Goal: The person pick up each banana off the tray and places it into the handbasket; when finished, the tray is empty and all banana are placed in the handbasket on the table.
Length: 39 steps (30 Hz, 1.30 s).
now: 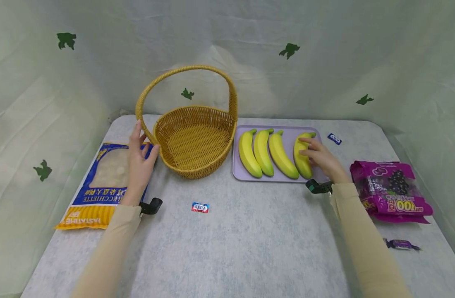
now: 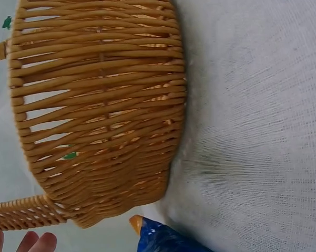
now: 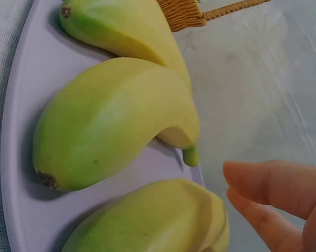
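My left hand [image 1: 141, 159] is at the left foot of the handle of a woven wicker basket [image 1: 196, 171], fingers and thumb spread. In the left wrist view its fingertips [image 2: 38, 243] show just below the handle; whether they touch it I cannot tell. The basket is upright, and its woven bottom shows bare. A lilac tray [image 1: 266, 179] beside it holds several yellow bananas with greenish ends. Over the rightmost banana [image 1: 302, 154] hovers my right hand [image 1: 322, 159]. In the right wrist view its fingers [image 3: 273, 181] are extended and look apart from that banana [image 3: 158, 223].
A blue and yellow pasta bag [image 1: 97, 186] lies under and beside my left forearm. To the right are a purple candy bag [image 1: 393, 188] and a wrapped purple candy [image 1: 401, 244]. Small packets lie in front [image 1: 200, 207] and behind the tray's right end [image 1: 334, 138]. A curtain borders the table.
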Tool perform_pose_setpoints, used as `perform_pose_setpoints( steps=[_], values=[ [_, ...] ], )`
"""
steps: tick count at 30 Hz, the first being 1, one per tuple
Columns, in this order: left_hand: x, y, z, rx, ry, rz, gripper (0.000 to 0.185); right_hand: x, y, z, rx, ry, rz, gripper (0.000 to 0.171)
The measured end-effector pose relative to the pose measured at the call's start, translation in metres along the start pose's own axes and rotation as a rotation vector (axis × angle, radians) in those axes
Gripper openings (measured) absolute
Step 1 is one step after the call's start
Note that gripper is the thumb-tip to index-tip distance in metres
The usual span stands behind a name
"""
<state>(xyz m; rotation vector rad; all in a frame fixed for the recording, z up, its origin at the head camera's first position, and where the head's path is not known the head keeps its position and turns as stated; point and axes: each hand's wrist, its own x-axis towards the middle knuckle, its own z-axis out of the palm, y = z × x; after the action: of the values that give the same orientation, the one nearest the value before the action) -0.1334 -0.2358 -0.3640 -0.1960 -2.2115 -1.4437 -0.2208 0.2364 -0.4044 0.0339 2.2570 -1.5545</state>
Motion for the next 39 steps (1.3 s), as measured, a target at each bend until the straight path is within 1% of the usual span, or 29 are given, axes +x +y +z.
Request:
perform_pose_setpoints(
  steps=[6,9,13,17,19,22,25,27,30,31,36,38,39],
  values=[
    [0.004,-0.006,0.003,0.019,0.047,0.033,0.068,0.004,0.001,0.002,-0.091,0.022,-0.009,0.06],
    [0.007,-0.021,0.003,0.015,0.07,0.057,0.069,0.006,0.003,0.003,-0.115,0.033,-0.024,0.06],
    [0.011,-0.042,0.002,0.019,0.08,0.087,0.071,0.003,-0.002,0.003,-0.085,0.035,-0.034,0.06],
    [0.013,-0.049,0.0,0.04,0.074,0.127,0.071,-0.001,-0.013,0.006,-0.047,0.021,-0.077,0.059],
    [0.014,-0.049,-0.001,0.05,0.069,0.14,0.072,-0.004,-0.02,0.01,-0.044,0.008,-0.118,0.059],
    [0.014,-0.048,-0.001,0.055,0.061,0.137,0.073,-0.007,-0.033,0.019,-0.022,-0.016,-0.167,0.058],
    [0.015,-0.047,0.0,0.062,0.056,0.113,0.074,-0.009,-0.044,0.031,0.0,-0.035,-0.194,0.055],
    [0.015,-0.046,0.0,0.073,0.056,0.089,0.073,-0.01,-0.051,0.039,0.02,-0.065,-0.207,0.053],
    [0.016,-0.043,0.002,0.083,0.057,0.065,0.073,-0.01,-0.06,0.052,0.015,-0.11,-0.237,0.052],
    [0.015,-0.04,0.002,0.084,0.057,0.065,0.072,-0.01,-0.064,0.057,0.017,-0.131,-0.248,0.052],
    [0.011,-0.015,0.004,0.079,0.058,0.068,0.071,-0.012,-0.082,0.082,0.007,-0.222,-0.304,0.053],
    [0.009,-0.01,0.005,0.063,0.06,0.06,0.071,-0.013,-0.088,0.092,0.011,-0.252,-0.318,0.052],
    [0.009,-0.01,0.005,0.06,0.058,0.057,0.071,-0.012,-0.091,0.097,0.003,-0.264,-0.33,0.051]
  ],
)
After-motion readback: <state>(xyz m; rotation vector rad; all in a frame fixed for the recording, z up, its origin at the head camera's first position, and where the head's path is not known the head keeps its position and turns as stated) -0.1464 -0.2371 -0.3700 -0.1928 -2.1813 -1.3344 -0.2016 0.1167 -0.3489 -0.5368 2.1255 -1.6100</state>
